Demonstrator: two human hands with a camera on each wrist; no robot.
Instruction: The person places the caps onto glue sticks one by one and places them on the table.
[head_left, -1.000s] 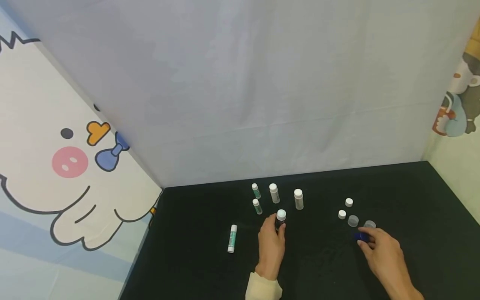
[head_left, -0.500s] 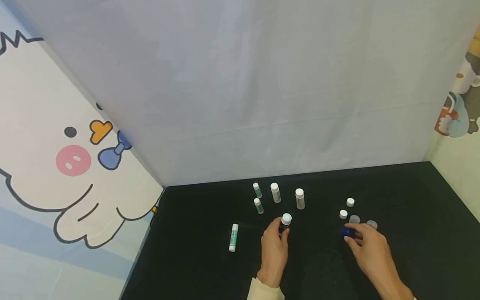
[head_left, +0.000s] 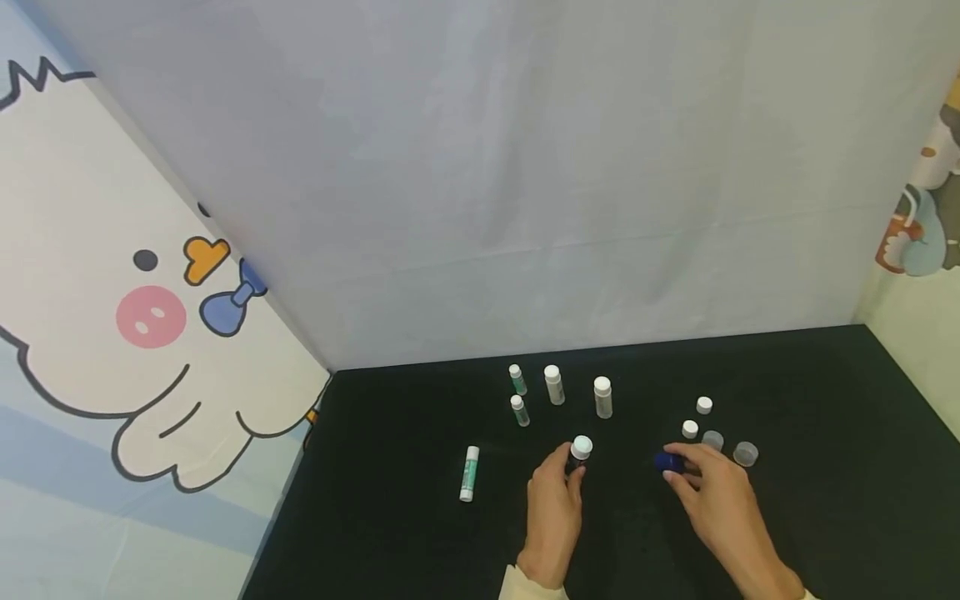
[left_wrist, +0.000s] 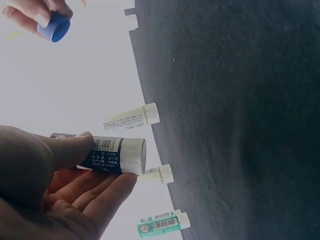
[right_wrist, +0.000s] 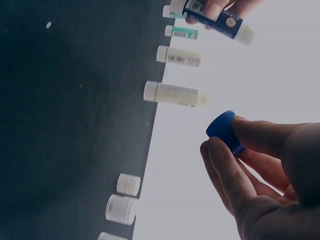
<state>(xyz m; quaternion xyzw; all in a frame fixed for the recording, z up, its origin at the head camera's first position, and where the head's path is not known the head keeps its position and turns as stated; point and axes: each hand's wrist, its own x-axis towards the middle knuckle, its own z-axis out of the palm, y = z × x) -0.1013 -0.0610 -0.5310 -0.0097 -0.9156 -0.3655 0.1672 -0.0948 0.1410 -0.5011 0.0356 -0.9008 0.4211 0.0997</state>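
My left hand (head_left: 553,521) grips a dark blue glue stick (left_wrist: 111,152), thumb on one side and fingers on the other. It is held upright, a white end (head_left: 581,447) facing up in the head view. To the right, my right hand (head_left: 722,504) pinches a blue cap (right_wrist: 223,131) between thumb and fingertips. In the left wrist view the hollow mouth of this blue cap (left_wrist: 56,27) shows. Cap and glue stick are apart, with a stretch of black table (head_left: 622,500) between the hands.
Two white glue sticks (head_left: 553,385) and two small green ones (head_left: 520,411) stand behind my left hand. A green-and-white glue stick (head_left: 468,475) lies to its left. Two white caps (head_left: 690,429) and two translucent caps (head_left: 746,454) sit around the right hand. A pale curtain (head_left: 585,208) hangs behind.
My right hand has carried the blue cap leftward, uncovering a translucent cap. My left hand has shifted slightly right and nearer with the glue stick. The head view has drifted a little.
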